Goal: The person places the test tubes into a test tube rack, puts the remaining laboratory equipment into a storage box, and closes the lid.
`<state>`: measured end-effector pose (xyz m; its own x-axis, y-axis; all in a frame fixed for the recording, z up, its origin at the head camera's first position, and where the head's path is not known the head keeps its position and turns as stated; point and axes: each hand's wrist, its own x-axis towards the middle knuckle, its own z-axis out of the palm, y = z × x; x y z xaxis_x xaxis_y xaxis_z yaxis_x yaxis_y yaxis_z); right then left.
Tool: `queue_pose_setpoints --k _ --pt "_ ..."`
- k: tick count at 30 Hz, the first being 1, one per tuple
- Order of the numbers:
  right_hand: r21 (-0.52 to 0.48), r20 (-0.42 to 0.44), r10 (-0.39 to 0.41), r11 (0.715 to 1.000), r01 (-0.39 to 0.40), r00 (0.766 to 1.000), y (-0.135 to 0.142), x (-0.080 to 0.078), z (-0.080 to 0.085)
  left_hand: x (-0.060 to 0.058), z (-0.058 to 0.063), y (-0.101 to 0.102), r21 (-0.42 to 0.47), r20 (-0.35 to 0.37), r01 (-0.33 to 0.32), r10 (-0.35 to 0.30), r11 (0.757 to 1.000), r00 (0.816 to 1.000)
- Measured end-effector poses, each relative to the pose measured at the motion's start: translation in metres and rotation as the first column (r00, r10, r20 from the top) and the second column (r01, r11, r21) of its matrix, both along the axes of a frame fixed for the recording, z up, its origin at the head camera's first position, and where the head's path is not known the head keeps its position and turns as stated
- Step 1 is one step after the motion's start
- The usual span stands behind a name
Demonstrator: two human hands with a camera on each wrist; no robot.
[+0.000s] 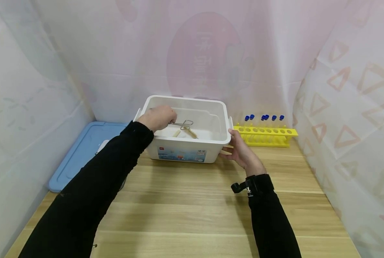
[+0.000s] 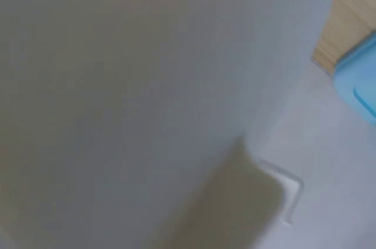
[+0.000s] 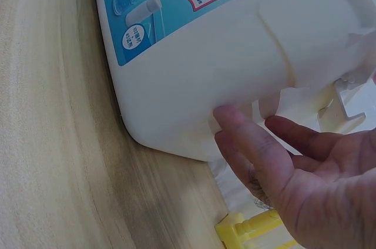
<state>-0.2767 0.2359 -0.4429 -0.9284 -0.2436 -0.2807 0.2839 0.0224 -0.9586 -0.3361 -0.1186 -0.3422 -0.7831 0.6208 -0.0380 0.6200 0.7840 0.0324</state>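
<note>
A white plastic bin (image 1: 185, 140) stands on the table with a blue printed label (image 1: 182, 154) on its front. My left hand (image 1: 157, 118) reaches over the bin's left side, fingers curled. From under it extend metal tongs (image 1: 186, 123) with ring handles; their other end is hidden by the hand, which appears to grip them. Inside the bin lie a bristled brush (image 1: 190, 133) and a small pale piece (image 1: 176, 133). My right hand (image 3: 305, 172) rests against the bin's right side, fingers extended and touching its wall. The left wrist view is mostly a blurred pale surface.
A blue lid (image 1: 79, 150) lies left of the bin, partly behind my left sleeve, with a white item (image 1: 102, 145) on it. Right of the bin stands a yellow rack (image 1: 266, 135) with several blue-capped tubes (image 1: 266, 117). Printed curtains (image 1: 208, 53) enclose the wooden table (image 1: 185, 208).
</note>
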Motion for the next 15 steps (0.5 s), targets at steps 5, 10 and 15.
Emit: queue_pose_setpoints --k 5,10,15 --pt "0.003 -0.004 0.002 1.000 -0.002 1.000 0.000 0.000 0.000 -0.005 0.003 -0.005 -0.122 -0.045 -0.022 0.017 0.992 0.999" --pt "0.001 -0.003 0.001 1.000 -0.001 1.000 -0.001 0.000 0.000 -0.011 0.000 -0.010 -0.261 -0.113 -0.028 -0.002 0.965 0.994" --pt "-0.008 0.008 -0.003 1.000 0.003 1.000 0.000 0.000 -0.001 -0.012 -0.006 -0.014 -0.340 -0.166 -0.011 -0.048 0.940 0.985"
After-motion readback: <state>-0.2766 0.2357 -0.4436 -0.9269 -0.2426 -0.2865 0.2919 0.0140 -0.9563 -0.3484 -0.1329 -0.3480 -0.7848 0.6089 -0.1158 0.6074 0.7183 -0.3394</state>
